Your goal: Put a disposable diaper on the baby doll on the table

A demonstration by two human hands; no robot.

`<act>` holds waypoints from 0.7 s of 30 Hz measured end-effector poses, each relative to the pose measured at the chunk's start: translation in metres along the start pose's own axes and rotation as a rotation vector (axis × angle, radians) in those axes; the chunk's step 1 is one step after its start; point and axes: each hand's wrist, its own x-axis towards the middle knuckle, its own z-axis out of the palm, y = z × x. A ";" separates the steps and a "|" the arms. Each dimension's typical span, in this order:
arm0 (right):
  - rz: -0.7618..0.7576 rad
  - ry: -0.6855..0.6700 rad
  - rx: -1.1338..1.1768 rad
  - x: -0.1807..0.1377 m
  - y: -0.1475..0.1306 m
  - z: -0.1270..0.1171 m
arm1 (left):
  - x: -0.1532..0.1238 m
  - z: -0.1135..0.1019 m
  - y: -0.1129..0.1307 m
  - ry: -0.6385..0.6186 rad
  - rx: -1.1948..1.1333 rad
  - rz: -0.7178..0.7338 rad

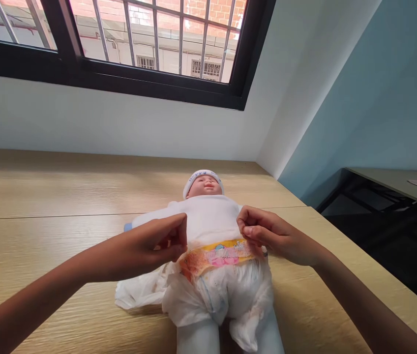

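A baby doll [208, 211] in a white top and white cap lies on its back on the wooden table [46, 196], head toward the window. A white diaper [223, 290] with a colourful printed waistband [216, 254] wraps its hips. My left hand [149, 243] pinches the diaper's waistband at the doll's left-of-frame side. My right hand [267, 233] is closed on the waistband's other end at the doll's waist. Both hands' fingers are curled tight on the diaper edge.
A crumpled white sheet or bag [140, 290] lies under the doll's hip on the left. The table ends at the right, beside a dark gap and a second desk [396, 182]. A barred window [120, 44] sits above the white wall.
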 end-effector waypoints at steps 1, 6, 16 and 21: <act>-0.014 0.027 0.000 0.001 0.003 0.000 | 0.001 0.000 0.000 0.018 -0.018 0.015; -0.064 0.150 -0.045 0.006 0.016 0.000 | 0.010 0.002 0.001 0.144 -0.138 0.101; -0.150 0.292 -0.300 0.013 0.023 0.000 | 0.028 0.004 -0.026 0.334 -0.321 0.094; -0.128 0.308 -0.280 0.019 0.029 0.004 | 0.034 0.011 -0.028 0.337 -0.391 0.060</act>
